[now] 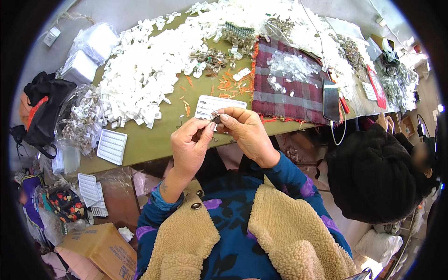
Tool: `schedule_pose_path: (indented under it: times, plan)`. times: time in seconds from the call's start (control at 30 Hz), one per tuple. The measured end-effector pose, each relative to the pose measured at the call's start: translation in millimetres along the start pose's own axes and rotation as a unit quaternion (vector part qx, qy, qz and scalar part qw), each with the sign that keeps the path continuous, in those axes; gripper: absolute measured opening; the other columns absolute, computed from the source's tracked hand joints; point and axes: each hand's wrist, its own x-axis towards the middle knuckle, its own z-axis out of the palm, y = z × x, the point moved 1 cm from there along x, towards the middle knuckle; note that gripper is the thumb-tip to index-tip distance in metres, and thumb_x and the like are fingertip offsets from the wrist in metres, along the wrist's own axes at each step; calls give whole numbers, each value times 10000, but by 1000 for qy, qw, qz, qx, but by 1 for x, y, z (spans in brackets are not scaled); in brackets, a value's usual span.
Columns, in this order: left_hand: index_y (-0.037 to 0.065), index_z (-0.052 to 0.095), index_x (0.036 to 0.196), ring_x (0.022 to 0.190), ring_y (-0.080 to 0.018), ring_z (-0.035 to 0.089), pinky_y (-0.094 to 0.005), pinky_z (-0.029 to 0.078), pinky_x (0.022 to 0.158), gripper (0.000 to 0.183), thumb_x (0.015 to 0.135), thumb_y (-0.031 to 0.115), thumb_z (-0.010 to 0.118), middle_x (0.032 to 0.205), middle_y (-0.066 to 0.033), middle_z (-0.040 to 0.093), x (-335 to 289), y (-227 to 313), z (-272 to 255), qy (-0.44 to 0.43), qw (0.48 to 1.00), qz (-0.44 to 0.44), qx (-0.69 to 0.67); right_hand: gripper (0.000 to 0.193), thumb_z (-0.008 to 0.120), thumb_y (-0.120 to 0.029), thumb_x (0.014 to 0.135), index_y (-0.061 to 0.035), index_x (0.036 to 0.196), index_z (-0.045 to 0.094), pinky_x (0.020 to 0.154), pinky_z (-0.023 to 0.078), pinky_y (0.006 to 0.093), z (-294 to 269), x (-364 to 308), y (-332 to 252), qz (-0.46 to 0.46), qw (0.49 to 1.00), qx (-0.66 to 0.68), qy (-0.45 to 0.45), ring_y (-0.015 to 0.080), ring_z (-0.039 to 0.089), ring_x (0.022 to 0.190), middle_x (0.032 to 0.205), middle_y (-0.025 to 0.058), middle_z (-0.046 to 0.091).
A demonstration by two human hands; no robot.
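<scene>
My left hand and my right hand meet above the table's near edge, thumbs and forefingers pinched together. Between the fingertips is a small dark piece, too small to name and partly covered by the fingers. Just behind it lies a white plastic tray with rows of small slots, partly hidden by my right hand. Orange sticks are scattered on the green tabletop beyond the tray.
White plastic pieces cover much of the table. A plaid cloth bears clear bits, with a phone at its edge. Another slotted tray lies left. A person in black sits at right. A cardboard box stands lower left.
</scene>
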Motion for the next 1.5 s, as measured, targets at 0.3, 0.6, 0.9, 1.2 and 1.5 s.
schedule_pose_path:
  times: [0.3, 0.6, 0.9, 1.2, 1.5]
  plan:
    - [4, 649, 844, 541, -152, 561, -283, 429, 488, 82, 811, -8, 722, 678, -89, 573, -19, 5, 7, 39, 993, 42, 102, 152, 648, -38, 919, 24, 1056, 627, 870, 490, 257, 7, -13, 19, -78, 997, -24, 12, 99, 599, 951, 1032, 46, 655]
    - [34, 594, 883, 466, -78, 534, -186, 366, 391, 257, 951, 278, 643, 799, -68, 660, -33, -13, -10, -95, 832, -360, -411, 128, 521, 61, 950, 6, 1065, 519, 733, 486, 248, 11, -39, 9, -148, 958, -242, -49, 107, 562, 842, 969, 56, 539]
    - [62, 575, 910, 495, -106, 523, -193, 372, 408, 218, 946, 270, 630, 806, -75, 637, -49, -23, -5, -147, 695, -418, -567, 114, 474, -44, 999, -18, 1111, 473, 784, 480, 246, 9, -42, 20, -82, 990, -80, -81, 119, 557, 846, 1092, 102, 549]
    - [14, 660, 888, 615, -145, 582, -290, 455, 548, 104, 831, 74, 724, 782, -61, 617, -5, -39, -87, 194, 944, -63, 261, 107, 642, -44, 923, -18, 969, 548, 555, 409, 196, -20, -32, 14, -42, 999, 13, -27, 83, 519, 621, 826, 81, 623]
    - [1, 681, 931, 672, -252, 637, -335, 502, 612, 93, 857, 56, 674, 798, -118, 647, 35, -64, -111, 188, 915, -21, 356, 103, 653, -53, 923, -16, 988, 582, 555, 405, 172, -21, -35, 20, -19, 994, -108, 13, 37, 535, 661, 802, 33, 625]
